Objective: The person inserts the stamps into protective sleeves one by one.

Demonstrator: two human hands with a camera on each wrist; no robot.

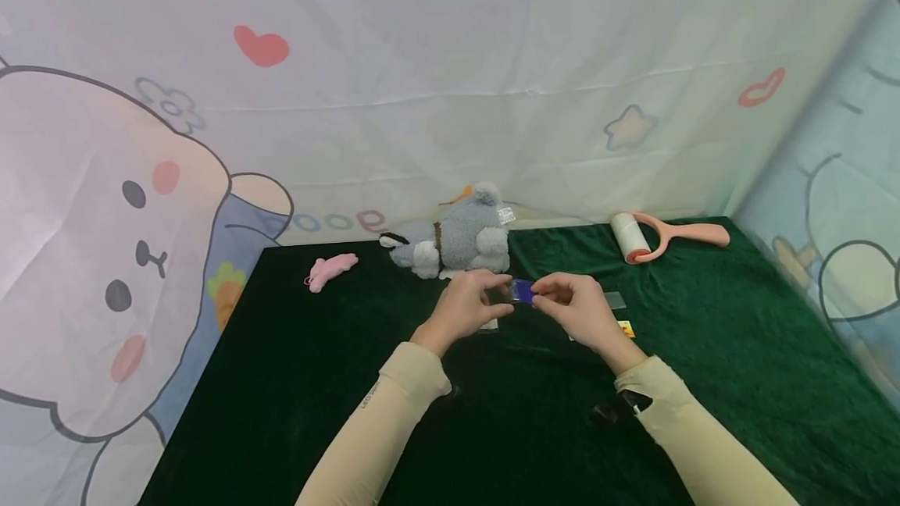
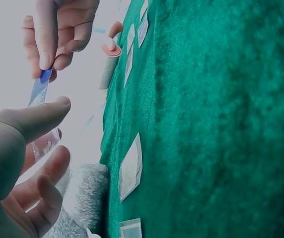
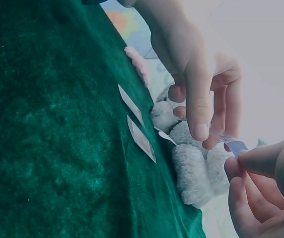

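Observation:
A small blue-and-clear plastic packet (image 1: 523,292) is held up between the two hands, above the dark green cloth. My right hand (image 1: 576,307) pinches its blue end between thumb and fingertips. At the clear end, the thumb and fingers of my left hand (image 1: 467,303) curve around the film, with a gap showing between thumb tip and index finger. The left wrist view shows the clear film (image 2: 45,146) running behind the left thumb. Below the hands lie flat pale packets, one (image 2: 131,168) close to the left hand and another (image 3: 141,139) in the right wrist view.
A grey plush toy (image 1: 467,236) lies at the back edge, just beyond the hands. To its left is a pink plush (image 1: 330,270). A lint roller (image 1: 633,239) with a pink handle lies back right. A clear sleeve (image 1: 615,301) and yellow card (image 1: 626,329) lie near the right hand.

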